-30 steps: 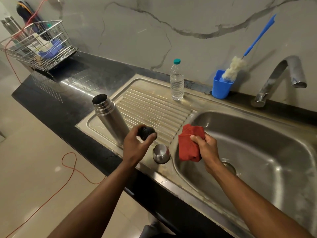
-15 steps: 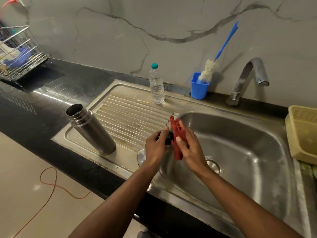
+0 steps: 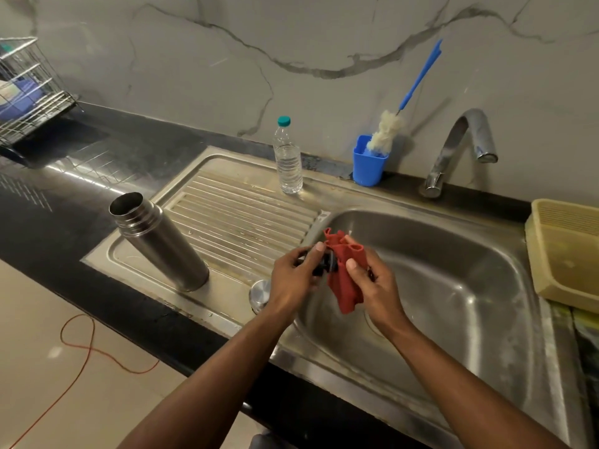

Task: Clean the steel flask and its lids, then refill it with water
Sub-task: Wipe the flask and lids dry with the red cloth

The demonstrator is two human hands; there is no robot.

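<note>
Head view, nearest first: the left hand [image 3: 293, 275] holds the small black inner lid [image 3: 321, 265] in its grip, fingers curled round it, just over the near-left rim of the sink [image 3: 486, 286]. The right hand [image 3: 372, 283] pinches a red cloth [image 3: 343, 277] and presses it against that lid, so the step in hand looks like wiping the inner lid. Just left of the left wrist, the steel outer cap [image 3: 259, 294] sits on the drainboard, untouched for now; whether it is already clean cannot be told. Further left the steel flask [image 3: 158, 243] stands open-mouthed on the drainboard, its inside too dark to say whether it holds water. Beyond it, a capped water bottle [image 3: 287, 157] stands at the back of the drainboard, with a bottle brush [image 3: 387, 136] in a blue cup [image 3: 369, 166] on the counter [image 3: 81, 189] near the tap [image 3: 460, 147]. By my reading the task is early to midway: one lid is under way, while refilling the flask and closing it remain.
</note>
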